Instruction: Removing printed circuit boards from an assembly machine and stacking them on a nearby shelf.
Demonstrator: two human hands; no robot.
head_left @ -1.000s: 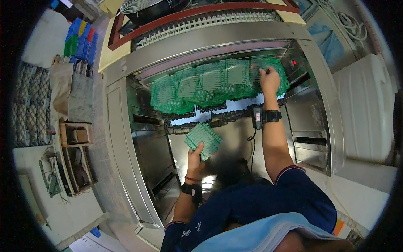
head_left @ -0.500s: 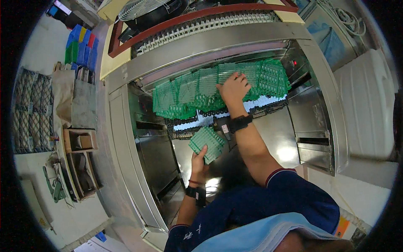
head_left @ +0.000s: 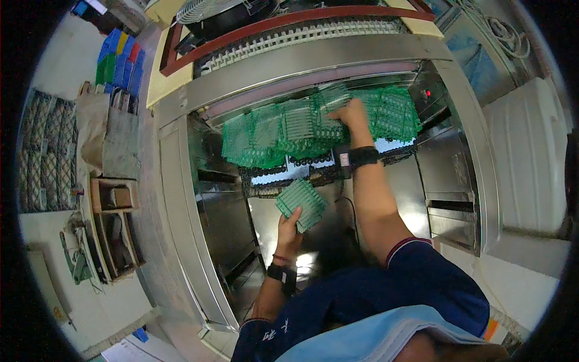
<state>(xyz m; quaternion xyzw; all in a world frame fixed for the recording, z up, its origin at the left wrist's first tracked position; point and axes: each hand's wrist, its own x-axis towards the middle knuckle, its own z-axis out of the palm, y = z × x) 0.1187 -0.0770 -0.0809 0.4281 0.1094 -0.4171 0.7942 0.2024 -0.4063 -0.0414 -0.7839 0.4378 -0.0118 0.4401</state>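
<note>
In my left hand [head_left: 288, 234] is a small stack of green circuit board panels [head_left: 303, 202], the thumb lying on top, held over the near part of the metal bay. My right hand [head_left: 351, 114] is reached forward to the middle of a long row of overlapping green panels [head_left: 259, 136]. Its fingers are bent in around the edge of one green circuit board panel [head_left: 329, 96], which looks slightly tilted and blurred. Part of the fingers is hidden by the hand itself. Black bands circle both wrists.
The row rests across dark rollers [head_left: 310, 161] inside a stainless steel frame [head_left: 289, 53]. Beyond it lie a white chain conveyor [head_left: 301, 39] and a fan [head_left: 223, 12]. Steel side walls [head_left: 223, 223] bound the bay. At left stand wooden shelves [head_left: 114, 229] and coloured bins [head_left: 120, 60].
My right hand has shifted a little to the right, and its fingers have curled from spread to closed at a panel. The left hand with its stack has barely moved.
</note>
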